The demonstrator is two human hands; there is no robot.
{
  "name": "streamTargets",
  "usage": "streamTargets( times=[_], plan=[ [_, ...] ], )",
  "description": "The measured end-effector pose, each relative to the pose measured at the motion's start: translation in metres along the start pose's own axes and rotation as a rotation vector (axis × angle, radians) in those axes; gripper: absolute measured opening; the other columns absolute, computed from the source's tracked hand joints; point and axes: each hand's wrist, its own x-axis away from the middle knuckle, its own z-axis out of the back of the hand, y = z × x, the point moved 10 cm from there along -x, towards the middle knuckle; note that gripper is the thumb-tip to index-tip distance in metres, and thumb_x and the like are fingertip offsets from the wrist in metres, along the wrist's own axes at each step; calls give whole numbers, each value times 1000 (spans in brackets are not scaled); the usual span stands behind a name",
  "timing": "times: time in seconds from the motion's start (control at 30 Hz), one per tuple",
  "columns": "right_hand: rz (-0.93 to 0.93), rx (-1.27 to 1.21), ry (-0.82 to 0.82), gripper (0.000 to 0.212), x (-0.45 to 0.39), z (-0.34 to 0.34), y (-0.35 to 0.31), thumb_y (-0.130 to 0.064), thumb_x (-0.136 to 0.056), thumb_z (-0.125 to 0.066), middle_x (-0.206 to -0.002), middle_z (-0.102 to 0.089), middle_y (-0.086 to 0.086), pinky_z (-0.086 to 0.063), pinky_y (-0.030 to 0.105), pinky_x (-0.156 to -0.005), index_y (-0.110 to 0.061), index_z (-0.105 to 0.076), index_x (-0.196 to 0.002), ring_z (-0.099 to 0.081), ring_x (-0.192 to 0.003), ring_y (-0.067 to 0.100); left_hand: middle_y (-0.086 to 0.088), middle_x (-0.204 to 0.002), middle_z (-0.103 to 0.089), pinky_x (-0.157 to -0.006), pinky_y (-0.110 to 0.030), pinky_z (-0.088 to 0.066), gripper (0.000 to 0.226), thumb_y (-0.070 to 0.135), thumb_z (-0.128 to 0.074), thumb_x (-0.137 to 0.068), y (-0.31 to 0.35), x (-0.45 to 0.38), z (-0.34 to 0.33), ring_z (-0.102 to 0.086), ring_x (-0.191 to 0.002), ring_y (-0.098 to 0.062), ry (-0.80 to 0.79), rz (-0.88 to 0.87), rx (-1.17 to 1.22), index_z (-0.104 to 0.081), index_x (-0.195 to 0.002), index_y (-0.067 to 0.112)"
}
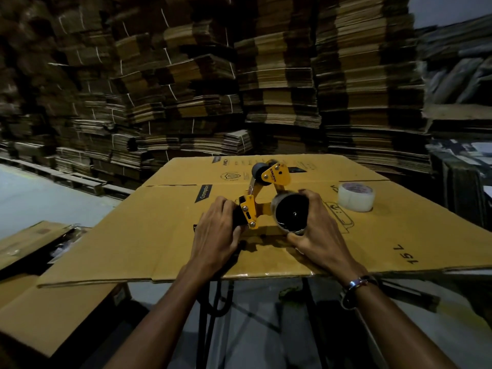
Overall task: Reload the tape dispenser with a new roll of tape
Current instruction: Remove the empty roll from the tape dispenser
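From the head camera, you are looking down at a yellow tape dispenser [262, 198] lying on its side on a flattened cardboard sheet [149, 235] that serves as your bench. Your left hand [217, 233] is wrapping its fingers round the black handle and pinning the tool down. Your right hand [318, 230] is cupping the spent core [291, 215] on the hub, thumb at the near rim and fingertips curling over the far rim. The new roll of tape [356, 196] is standing well apart to the right on the same sheet, touched by neither hand.

You are probably working the old core off, so the reload looks barely started.

- The core looks like thin card: light, and likely to crush if you squeeze it. Grip it by its rims and draw it straight along the hub axis.
- The dispenser is painted metal, stiff and fairly heavy. The handle is the safe place to hold it. I cannot see the cutter blade from here, so keep fingers away from the front end by the roller [257, 170].
- The new roll is clear and glossy, so its outer face may be slick and its loose end hard to find. Take it by the 2 flat sides or through the bore.
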Motion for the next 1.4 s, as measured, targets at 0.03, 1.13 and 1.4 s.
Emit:
streamTargets(
  times=[0.03, 1.13, 1.4],
  plan=[
    [-7, -17, 4, 94, 0, 1, 0, -23, -70, -84, -138, -43, 7, -49, 28, -90, -18, -24, -143, -49, -119, 19, -7, -108, -50, -76, -36, -52, 37, 20, -71, -83, 0, 0, -1, -51, -92, -19, -1, 1, 7, -48, -111, 11],
    [-295, -330, -47, 93, 8, -1, 27, -41, -68, -87, -141, -46, 0, -36, 11, -85, -25, -34, -144, -43, -120, 8, 1, -115, -59, -74, -33, -49, 33, 45, -54, -94, -2, 5, -20, -56, -97, -17, -123, -12, 78, -48, -120, 25],
    [-359, -361, -121, 104, 11, -11, 35, -46, -66, -87, -151, -40, 3, -43, 39, -107, -33, -23, -147, -43, -135, 22, 1, -119, -57, -83, -34, -42, 41, 49, -49, -95, 1, 6, -22, -55, -105, -19, -121, -22, -83, -46, -128, 25]
  ],
)
